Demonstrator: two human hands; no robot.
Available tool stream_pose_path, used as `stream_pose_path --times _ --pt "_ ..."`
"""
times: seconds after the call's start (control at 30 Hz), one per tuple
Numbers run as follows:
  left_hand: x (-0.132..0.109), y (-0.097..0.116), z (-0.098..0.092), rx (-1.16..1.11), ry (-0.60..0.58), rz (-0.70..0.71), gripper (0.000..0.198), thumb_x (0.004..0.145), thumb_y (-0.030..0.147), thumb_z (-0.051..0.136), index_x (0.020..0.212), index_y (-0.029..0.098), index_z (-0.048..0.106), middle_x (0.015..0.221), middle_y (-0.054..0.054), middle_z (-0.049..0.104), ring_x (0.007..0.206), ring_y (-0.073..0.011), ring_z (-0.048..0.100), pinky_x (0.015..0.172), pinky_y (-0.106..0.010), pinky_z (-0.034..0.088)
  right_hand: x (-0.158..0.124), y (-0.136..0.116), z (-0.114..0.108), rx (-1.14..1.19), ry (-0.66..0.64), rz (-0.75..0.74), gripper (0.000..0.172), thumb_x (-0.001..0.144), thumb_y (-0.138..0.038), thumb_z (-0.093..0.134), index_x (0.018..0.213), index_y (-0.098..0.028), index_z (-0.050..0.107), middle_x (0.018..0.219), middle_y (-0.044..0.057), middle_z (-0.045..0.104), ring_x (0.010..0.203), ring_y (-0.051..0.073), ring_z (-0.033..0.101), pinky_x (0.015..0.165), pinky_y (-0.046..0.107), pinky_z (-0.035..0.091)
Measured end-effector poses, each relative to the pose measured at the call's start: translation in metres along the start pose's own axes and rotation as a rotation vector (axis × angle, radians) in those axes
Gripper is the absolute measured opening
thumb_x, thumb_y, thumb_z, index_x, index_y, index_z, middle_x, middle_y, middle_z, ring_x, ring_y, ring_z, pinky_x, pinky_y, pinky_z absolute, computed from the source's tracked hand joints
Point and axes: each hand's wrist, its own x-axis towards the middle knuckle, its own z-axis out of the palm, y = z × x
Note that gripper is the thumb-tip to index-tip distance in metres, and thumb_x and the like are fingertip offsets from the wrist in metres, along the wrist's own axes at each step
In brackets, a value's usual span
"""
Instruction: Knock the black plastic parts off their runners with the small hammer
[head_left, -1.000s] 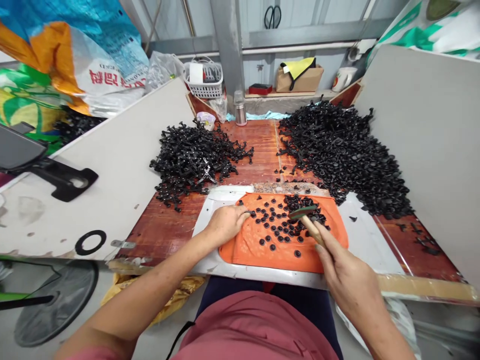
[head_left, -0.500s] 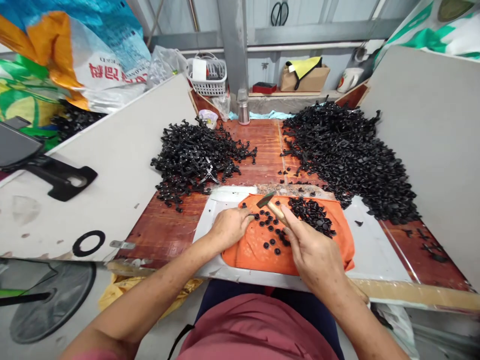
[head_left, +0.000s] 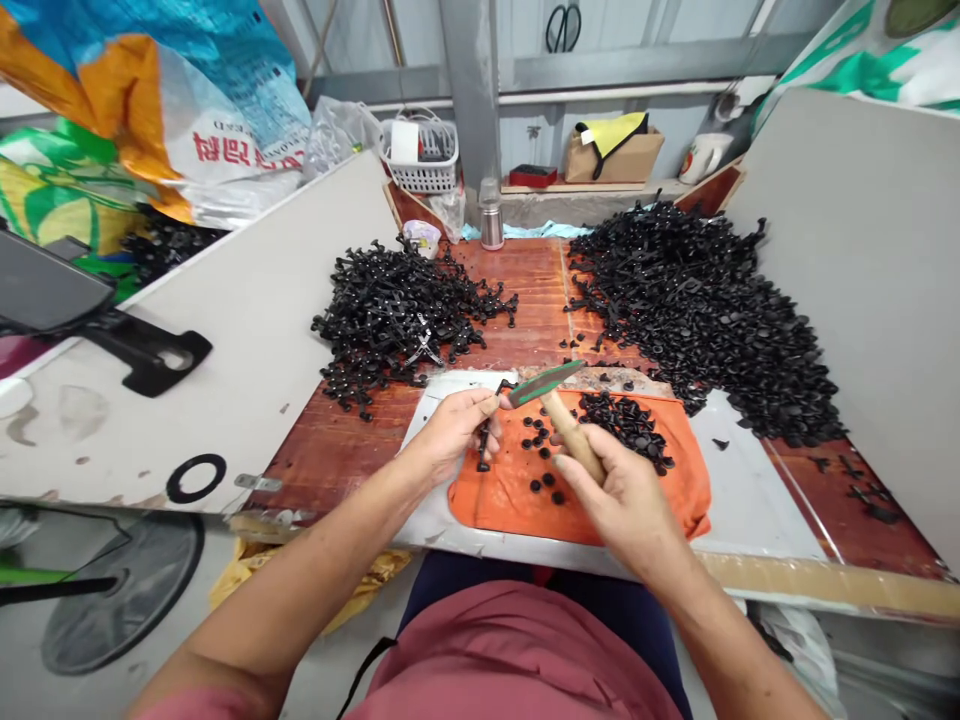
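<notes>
My right hand (head_left: 622, 485) is closed around the wooden handle of a small hammer (head_left: 574, 435). Its narrow head, dark with green edges, is raised over the orange cloth (head_left: 517, 510). Close to the head's left end, my left hand (head_left: 461, 430) pinches a thin black plastic piece (head_left: 483, 462) with a knob at its lower end; the fingers hide part of it. Several round black caps (head_left: 536, 486) lie on the cloth between my hands. A heap of loose black caps (head_left: 626, 425) sits beyond my right hand.
Black parts form a pile (head_left: 405, 310) at the back left and a larger pile (head_left: 705, 300) at the back right. White side panels (head_left: 862, 280) flank the wooden bench (head_left: 525, 330). A steel shaker (head_left: 490, 222) and a white basket (head_left: 424, 172) stand at the back.
My left hand has lifted off the cloth and tilted up with the black piece. The hammer head has risen and turned sideways. Fewer caps lie on the cloth near my left hand.
</notes>
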Motion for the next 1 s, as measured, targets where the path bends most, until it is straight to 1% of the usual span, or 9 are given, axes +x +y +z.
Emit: stream_pose_path --times 0.13,0.23,0.4,0.53,0.6,0.67,0.77,0.87,1.0 --pt "-0.012 -0.002 0.019 -0.152 0.016 -0.018 0.041 0.07 0.047 0.078 0.093 0.016 0.065 0.065 0.001 0.064 0.05 -0.0121 0.061 0.046 -0.021 0.047 -0.002 -0.013 0.023 0.066 -0.082 -0.022 0.013 0.085 -0.03 0.069 0.081 -0.022 0.06 0.072 -0.005 0.057 0.067 0.013 0.054 0.064 0.023 0.041" --pt "-0.019 -0.011 0.025 -0.167 0.077 -0.022 0.04 0.073 0.046 0.076 0.096 0.016 0.065 0.064 0.002 0.064 0.047 -0.0113 0.06 0.046 -0.022 0.049 -0.005 -0.016 0.035 0.062 -0.07 -0.05 0.014 0.084 -0.027 0.07 0.077 -0.022 0.058 0.069 -0.005 0.057 0.065 0.012 0.052 0.063 0.023 0.038" --pt "-0.035 -0.006 0.009 0.272 0.045 -0.053 0.05 0.092 0.052 0.055 0.124 0.013 0.061 0.061 -0.001 0.065 0.049 -0.0166 0.063 0.049 -0.026 0.05 -0.008 -0.01 0.031 0.195 -0.026 0.031 0.013 0.088 -0.029 0.061 0.079 -0.02 0.064 0.071 -0.003 0.059 0.066 0.013 0.053 0.063 0.024 0.04" --pt "-0.055 0.011 -0.006 0.94 0.348 0.326 0.048 0.094 0.038 0.055 0.14 0.022 0.057 0.078 -0.003 0.071 0.077 -0.021 0.068 0.078 -0.034 0.053 -0.006 -0.01 0.023 0.385 -0.005 0.133 0.016 0.082 -0.035 0.067 0.08 -0.02 0.067 0.071 -0.002 0.061 0.065 0.014 0.054 0.063 0.024 0.043" --pt "-0.063 0.014 -0.005 1.022 0.288 0.493 0.044 0.094 0.038 0.056 0.135 0.023 0.062 0.103 -0.008 0.073 0.102 -0.0255 0.066 0.096 -0.04 0.049 -0.006 -0.012 0.025 0.449 -0.001 0.142 0.016 0.079 -0.036 0.068 0.08 -0.02 0.067 0.07 -0.002 0.061 0.064 0.014 0.054 0.062 0.025 0.044" --pt "-0.065 0.011 0.002 0.897 0.017 0.46 0.038 0.096 0.039 0.055 0.128 0.022 0.066 0.114 -0.008 0.071 0.109 -0.0251 0.063 0.098 -0.037 0.047 -0.006 -0.013 0.028 0.475 0.009 0.129 0.014 0.079 -0.034 0.069 0.08 -0.02 0.067 0.072 -0.002 0.064 0.066 0.014 0.057 0.064 0.025 0.046" --pt "-0.059 0.001 0.014 0.503 -0.225 0.214 0.029 0.094 0.041 0.058 0.108 0.018 0.069 0.093 -0.004 0.07 0.081 -0.0167 0.063 0.076 -0.026 0.049 -0.007 -0.012 0.03 0.439 -0.01 0.103 0.012 0.081 -0.032 0.068 0.083 -0.02 0.068 0.079 0.0 0.067 0.073 0.016 0.061 0.07 0.026 0.048" --pt "-0.044 -0.005 0.017 0.185 -0.122 0.094 0.032 0.086 0.046 0.068 0.094 0.016 0.064 0.074 0.003 0.059 0.055 -0.0071 0.044 0.053 -0.02 0.036 -0.012 -0.004 0.019 0.342 -0.033 0.076 0.016 0.085 -0.032 0.066 0.095 -0.021 0.07 0.09 0.001 0.071 0.083 0.018 0.064 0.075 0.027 0.049" --pt "-0.02 -0.007 0.007 0.034 -0.028 -0.058 0.048 0.073 0.057 0.079 0.087 0.018 0.054 0.06 0.011 0.041 0.042 -0.0017 0.017 0.039 -0.018 0.013 -0.032 0.019 -0.013 0.15 0.155 0.136 0.028 0.092 -0.041 0.061 0.111 -0.022 0.068 0.089 0.001 0.069 0.08 0.018 0.063 0.073 0.026 0.048"
